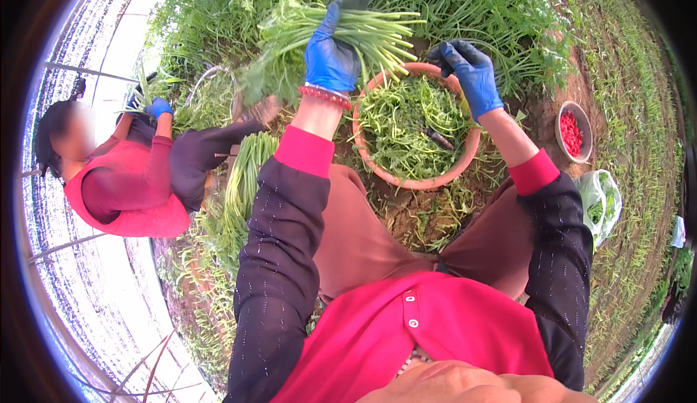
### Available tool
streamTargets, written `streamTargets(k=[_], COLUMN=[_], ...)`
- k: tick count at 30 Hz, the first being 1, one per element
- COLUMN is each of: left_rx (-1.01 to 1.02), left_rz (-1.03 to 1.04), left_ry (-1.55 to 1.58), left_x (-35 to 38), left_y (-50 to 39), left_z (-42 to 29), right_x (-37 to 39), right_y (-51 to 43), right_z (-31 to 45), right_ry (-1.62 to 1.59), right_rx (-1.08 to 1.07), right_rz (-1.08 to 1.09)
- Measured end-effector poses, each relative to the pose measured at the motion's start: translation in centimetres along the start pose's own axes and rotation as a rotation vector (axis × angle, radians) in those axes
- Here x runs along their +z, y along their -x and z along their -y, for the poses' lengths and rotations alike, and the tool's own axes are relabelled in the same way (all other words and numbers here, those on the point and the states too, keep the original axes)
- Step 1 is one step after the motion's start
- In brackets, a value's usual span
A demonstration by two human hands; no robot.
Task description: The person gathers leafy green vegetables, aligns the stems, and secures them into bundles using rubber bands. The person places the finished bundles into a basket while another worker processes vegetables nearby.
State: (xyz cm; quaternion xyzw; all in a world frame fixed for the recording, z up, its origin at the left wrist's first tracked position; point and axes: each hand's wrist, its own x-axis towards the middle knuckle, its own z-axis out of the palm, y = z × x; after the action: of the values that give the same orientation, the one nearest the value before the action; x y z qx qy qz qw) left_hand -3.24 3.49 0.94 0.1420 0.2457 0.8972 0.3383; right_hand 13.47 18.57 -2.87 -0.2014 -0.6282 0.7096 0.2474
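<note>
My left hand, in a blue glove with a red bead bracelet at the wrist, is closed around a bunch of green leafy stalks. The stalk ends point right and the leaves hang to the left. My right hand, gloved in blue with dark, soiled fingertips, is raised by the right rim of an orange tub; its fingers are bent, and whether they hold anything cannot be told. The orange tub stands between the hands and my knees, filled with loose green leaves. A small dark object lies on those leaves.
Dense leafy plants grow ahead. At left a co-worker in blue gloves sits handling greens. A pile of stalks lies by my left knee. To the right are a bowl of red pieces and a white plastic bag with greens.
</note>
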Motion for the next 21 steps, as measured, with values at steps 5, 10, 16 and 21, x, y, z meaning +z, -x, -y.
streamTargets(k=[5, 10, 16, 21], left_rx=[0.019, -0.001, -0.017, -0.035], left_rz=[0.02, 0.08, 0.086, 0.065], left_ry=[-0.058, 0.035, 0.015, -0.009], left_x=[1.1, 1.8, 1.8, 1.8], left_y=[0.4, 0.6, 0.5, 0.6], left_z=[1.1, 1.7, 2.0, 2.2], right_x=[1.2, 2.2, 2.6, 2.6], right_y=[-0.1, -1.2, -1.0, -0.4], right_z=[1.0, 1.3, 1.3, 1.9], right_ry=[0.301, 0.505, 0.098, -0.007], right_rx=[-0.526, -0.686, -0.279, -0.098], right_rz=[0.101, 0.036, 0.06, 0.088])
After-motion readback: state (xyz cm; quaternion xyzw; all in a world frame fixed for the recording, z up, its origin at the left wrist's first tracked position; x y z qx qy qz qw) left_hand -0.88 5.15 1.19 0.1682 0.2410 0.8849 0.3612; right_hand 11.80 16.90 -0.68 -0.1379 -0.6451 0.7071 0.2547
